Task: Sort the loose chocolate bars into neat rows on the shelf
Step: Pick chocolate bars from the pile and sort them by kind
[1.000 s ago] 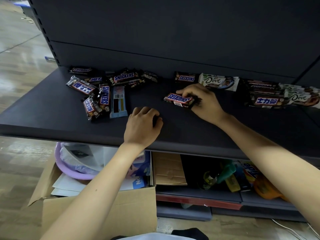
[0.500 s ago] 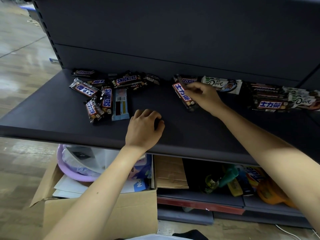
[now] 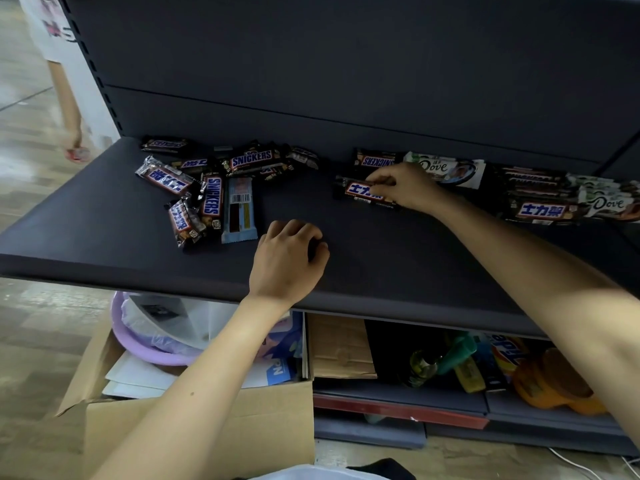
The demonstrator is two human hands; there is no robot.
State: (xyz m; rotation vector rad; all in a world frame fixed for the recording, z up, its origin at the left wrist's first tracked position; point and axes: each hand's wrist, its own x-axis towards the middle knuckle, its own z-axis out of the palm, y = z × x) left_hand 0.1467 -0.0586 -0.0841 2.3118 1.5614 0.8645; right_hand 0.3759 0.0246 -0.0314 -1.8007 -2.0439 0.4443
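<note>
Right hand is pinching a chocolate bar lettered 士力架, fingers curled over its wrapper, and is holding it level on the shelf. Half a second ago it was holding that bar slanted. Just behind the fingers an upside-down SNICKERS bar is lying by the back panel, with a white Dove bar beside it. Further to this hand's right, stacked bars are showing 士力架 and Dove. Left hand is staying near the shelf's front edge, fingers curled under, holding nothing. To its left a loose pile of SNICKERS bars is lying jumbled, with a pale blue bar barcode-up nearest the hand.
</note>
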